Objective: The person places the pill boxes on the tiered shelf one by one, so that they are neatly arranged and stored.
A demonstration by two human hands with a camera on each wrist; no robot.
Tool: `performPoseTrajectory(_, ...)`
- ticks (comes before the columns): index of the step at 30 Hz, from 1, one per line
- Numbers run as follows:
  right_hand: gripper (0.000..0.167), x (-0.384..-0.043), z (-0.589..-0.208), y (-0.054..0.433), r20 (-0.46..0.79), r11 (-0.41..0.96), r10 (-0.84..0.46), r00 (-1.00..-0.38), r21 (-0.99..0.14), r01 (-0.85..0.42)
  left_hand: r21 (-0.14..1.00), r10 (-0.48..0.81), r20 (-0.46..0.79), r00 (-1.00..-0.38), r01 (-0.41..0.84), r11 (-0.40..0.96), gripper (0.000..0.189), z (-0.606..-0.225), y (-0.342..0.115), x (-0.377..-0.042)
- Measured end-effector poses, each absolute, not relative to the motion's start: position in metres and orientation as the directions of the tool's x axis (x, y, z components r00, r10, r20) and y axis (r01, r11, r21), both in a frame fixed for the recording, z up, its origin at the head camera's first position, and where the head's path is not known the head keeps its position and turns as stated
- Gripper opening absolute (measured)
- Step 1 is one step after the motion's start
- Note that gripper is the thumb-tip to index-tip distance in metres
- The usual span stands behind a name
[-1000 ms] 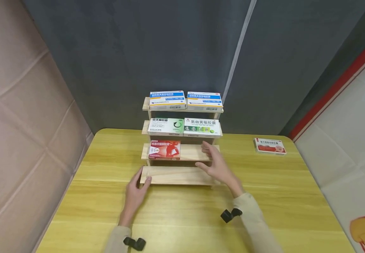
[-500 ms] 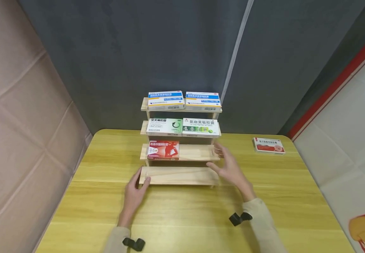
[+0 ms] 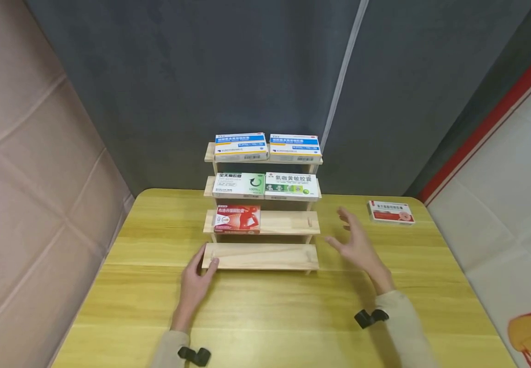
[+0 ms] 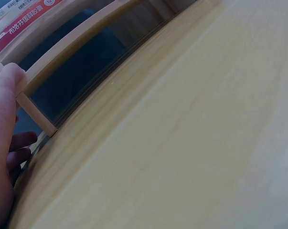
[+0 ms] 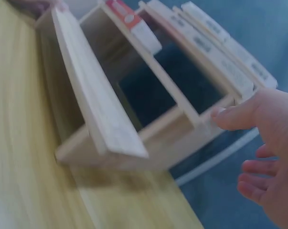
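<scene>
A stepped wooden display rack (image 3: 265, 255) with several tiers stands on the table. My left hand (image 3: 196, 281) grips the left end of its lowest tier; in the left wrist view the thumb lies on the board's edge. My right hand (image 3: 357, 248) is in the air just right of the rack, fingers spread and holding nothing. A red medicine box (image 3: 237, 219) sits at the left of the second-lowest tier. Above it lie a green-and-white box (image 3: 239, 184) and a white box (image 3: 291, 185). Two blue-and-white boxes (image 3: 241, 146) fill the top tier.
A white-and-red medicine box (image 3: 391, 212) lies on the wooden table (image 3: 256, 317), beyond my right hand. Behind the table rises a dark grey wall (image 3: 210, 66) with a pale strip. Light panels flank both sides.
My right hand has moved right, from over the second-lowest tier to beside the rack. The left hand keeps its hold, and the boxes stay in place.
</scene>
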State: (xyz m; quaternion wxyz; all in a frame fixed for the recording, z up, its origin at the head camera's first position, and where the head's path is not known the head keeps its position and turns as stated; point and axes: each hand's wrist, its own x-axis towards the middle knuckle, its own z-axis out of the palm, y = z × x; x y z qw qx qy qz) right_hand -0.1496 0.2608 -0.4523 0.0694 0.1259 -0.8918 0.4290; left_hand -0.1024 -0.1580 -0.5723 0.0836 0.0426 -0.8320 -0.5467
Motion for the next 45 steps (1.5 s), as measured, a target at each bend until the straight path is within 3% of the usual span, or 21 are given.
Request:
performPoseTrajectory(16,0.088,-0.171,-0.466,0.331,0.158,0.713,-0.054,-0.986,-0.685,-0.149,0.911,-0.171,0.096,-0.981,0.018,0.411,0.066,-0.575,-0.158,-0.102)
performPoseTrajectory(31,0.093,-0.185,-0.485,0.369,0.051,0.727,0.015,-0.999,-0.686,-0.024,0.918,-0.159,0.110,-0.981,0.039,0.394,0.064,-0.575,-0.158,-0.103)
performPoseTrajectory(45,0.095,-0.188,-0.507,0.406,0.067,0.755,0.060,-0.996,-0.655,0.001,0.920,-0.152,0.103,-0.983,0.036,0.391,0.065,-0.573,-0.158,-0.102)
